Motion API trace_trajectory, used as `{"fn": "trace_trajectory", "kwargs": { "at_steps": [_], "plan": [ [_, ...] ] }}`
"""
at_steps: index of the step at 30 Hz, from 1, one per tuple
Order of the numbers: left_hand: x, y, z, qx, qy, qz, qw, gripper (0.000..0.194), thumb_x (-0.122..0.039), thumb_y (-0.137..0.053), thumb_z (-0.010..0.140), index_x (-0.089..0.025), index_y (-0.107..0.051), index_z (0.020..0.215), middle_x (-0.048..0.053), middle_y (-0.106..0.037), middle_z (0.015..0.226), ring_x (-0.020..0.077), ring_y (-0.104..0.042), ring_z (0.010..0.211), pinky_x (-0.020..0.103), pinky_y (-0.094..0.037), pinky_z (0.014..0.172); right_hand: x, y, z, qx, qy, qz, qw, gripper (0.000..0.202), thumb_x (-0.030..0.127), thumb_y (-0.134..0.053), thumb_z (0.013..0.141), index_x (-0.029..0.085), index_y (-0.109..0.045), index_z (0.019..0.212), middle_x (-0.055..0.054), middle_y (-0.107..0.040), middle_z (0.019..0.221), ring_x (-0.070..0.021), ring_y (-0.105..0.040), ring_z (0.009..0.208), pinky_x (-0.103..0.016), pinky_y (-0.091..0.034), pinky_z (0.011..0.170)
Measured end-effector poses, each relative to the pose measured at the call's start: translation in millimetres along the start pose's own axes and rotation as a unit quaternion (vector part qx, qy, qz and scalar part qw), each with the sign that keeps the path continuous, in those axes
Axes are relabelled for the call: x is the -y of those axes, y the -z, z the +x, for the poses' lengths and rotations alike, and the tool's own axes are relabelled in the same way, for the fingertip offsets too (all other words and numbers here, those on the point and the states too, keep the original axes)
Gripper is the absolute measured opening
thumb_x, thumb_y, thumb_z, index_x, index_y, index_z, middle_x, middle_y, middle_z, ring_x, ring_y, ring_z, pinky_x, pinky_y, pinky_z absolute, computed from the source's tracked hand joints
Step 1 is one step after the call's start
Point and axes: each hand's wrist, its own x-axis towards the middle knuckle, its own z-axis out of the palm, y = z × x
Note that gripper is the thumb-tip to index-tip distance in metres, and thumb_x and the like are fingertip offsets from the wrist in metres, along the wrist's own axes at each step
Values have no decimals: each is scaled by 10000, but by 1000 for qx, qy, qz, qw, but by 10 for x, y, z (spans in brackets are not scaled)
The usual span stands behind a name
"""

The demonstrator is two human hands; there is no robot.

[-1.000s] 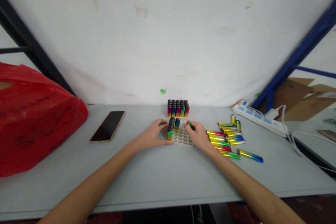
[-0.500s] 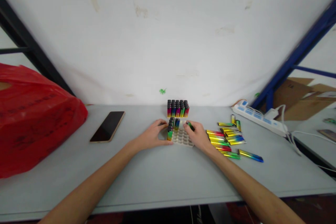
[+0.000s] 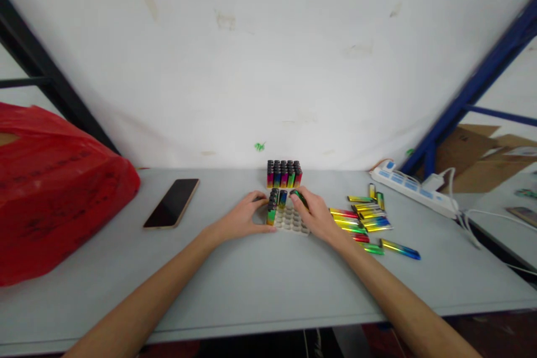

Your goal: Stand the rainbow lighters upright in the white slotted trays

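Observation:
A pale tray with rows of small pockets (image 3: 292, 221) lies on the table. A row of lighters (image 3: 272, 214) with black tops stands along its left side, and one blue lighter (image 3: 282, 198) stands at the back beside it. My left hand (image 3: 243, 217) grips the tray's left side, thumb at the front corner and fingers curled behind the row. In my right hand (image 3: 314, 212) a lighter with a dark and green end (image 3: 297, 196) is pinched, tilted over the tray's back part. Loose shiny lighters (image 3: 350, 222) lie to the right of that hand.
Behind the tray, a block of upright multicoloured lighters (image 3: 284, 174) stands near the wall. A phone (image 3: 173, 203) and a red plastic bag (image 3: 62, 196) are on the left. A white power strip (image 3: 413, 187) with cables lies at the right, near cardboard boxes (image 3: 470, 156).
My right hand has moved slightly left with its lighter, toward the blue lighter at the tray's back. My left hand stays in place.

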Motion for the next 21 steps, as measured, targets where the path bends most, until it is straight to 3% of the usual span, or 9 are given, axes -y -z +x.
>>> {"fn": "trace_trajectory", "kwargs": {
  "at_steps": [5, 11, 21],
  "plan": [
    [-11, 4, 0, 6, 2, 7, 1000, 703, -613, -874, 746, -210, -709, 1297, 132, -633, 1324, 352, -600, 1270, 510, -476, 1171, -5, 139, 10, 3, 94, -85, 992, 312, 443, -436, 1092, 225, -647, 1022, -119, -659, 1052, -251, -620, 989, -378, -492, 914],
    [-34, 14, 1, 9, 5, 4, 1000, 704, -586, -889, 744, -206, -709, 1308, 123, -638, 1313, 351, -606, 1263, 490, -485, 1163, -30, 192, 17, 29, 38, -95, 994, 428, 507, -447, 1090, 240, -564, 777, -30, -636, 717, -188, -556, 641, -319, -421, 663],
    [2, -7, 4, 9, 0, 3, 1000, 722, -586, -889, 748, -193, -696, 1322, 134, -631, 1331, 352, -597, 1276, 503, -473, 1170, -101, 74, 16, 49, 45, -106, 992, 427, 514, -415, 1104, 236, -597, 836, -51, -703, 741, -214, -657, 677, -307, -450, 659]
  ]
}}
